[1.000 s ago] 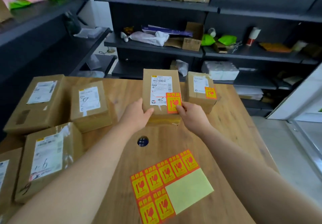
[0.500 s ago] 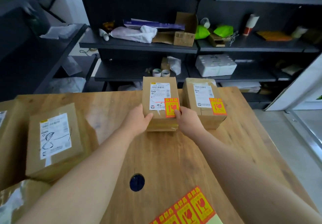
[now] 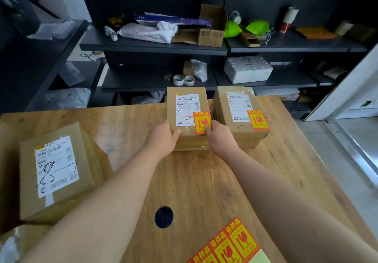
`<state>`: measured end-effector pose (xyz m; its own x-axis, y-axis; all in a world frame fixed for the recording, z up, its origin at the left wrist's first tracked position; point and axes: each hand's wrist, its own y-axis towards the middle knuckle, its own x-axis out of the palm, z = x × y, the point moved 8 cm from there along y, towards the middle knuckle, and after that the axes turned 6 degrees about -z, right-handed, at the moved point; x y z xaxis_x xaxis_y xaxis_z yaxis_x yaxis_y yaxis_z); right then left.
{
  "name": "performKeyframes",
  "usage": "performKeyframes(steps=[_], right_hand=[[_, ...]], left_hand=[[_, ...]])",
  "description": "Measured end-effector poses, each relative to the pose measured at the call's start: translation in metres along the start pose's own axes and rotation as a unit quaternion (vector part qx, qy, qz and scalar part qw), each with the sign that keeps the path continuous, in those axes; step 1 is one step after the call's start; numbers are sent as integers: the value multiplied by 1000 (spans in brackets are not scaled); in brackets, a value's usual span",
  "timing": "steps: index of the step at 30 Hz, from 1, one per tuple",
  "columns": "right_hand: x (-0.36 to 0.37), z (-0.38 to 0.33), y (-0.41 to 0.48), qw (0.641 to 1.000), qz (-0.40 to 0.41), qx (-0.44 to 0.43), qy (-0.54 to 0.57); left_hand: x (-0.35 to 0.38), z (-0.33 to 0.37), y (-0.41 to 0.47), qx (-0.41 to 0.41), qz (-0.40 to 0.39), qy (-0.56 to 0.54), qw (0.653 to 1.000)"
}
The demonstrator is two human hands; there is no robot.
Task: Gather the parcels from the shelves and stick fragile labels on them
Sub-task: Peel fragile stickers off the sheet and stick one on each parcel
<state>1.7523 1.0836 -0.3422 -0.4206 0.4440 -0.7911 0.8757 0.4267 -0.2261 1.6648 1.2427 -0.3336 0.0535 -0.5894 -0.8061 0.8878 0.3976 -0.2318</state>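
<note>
A small brown parcel (image 3: 187,102) with a white shipping label and a red-yellow fragile label (image 3: 201,121) stands at the far edge of the wooden table (image 3: 126,132). My left hand (image 3: 163,138) grips its near left corner, thumb on top. My right hand (image 3: 219,138) grips its near right corner, thumb on the fragile label. A second labelled parcel (image 3: 239,115) sits right beside it. An unlabelled parcel (image 3: 55,170) lies at the left. The sheet of fragile labels (image 3: 231,244) lies at the near edge.
Dark shelves (image 3: 153,47) behind the table hold bags, an open carton, tape rolls (image 3: 184,79) and a white pack. Another parcel corner shows at the bottom left. A round hole (image 3: 164,216) sits in the tabletop. A pale floor lies to the right.
Both hands have pushed the parcel away to the table's far edge, next to the second labelled parcel. My view has moved forward, so the label sheet and left parcels have slid toward the frame edges.
</note>
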Motion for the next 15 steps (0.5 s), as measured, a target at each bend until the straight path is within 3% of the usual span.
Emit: performKeyframes(steps=[8, 15], right_hand=[[-30, -28, -40, 987, 66, -74, -130], [-53, -65, -118, 955, 93, -152, -235]], left_hand=[[-32, 40, -40, 87, 64, 193, 975], [-52, 56, -120, 131, 98, 271, 948]])
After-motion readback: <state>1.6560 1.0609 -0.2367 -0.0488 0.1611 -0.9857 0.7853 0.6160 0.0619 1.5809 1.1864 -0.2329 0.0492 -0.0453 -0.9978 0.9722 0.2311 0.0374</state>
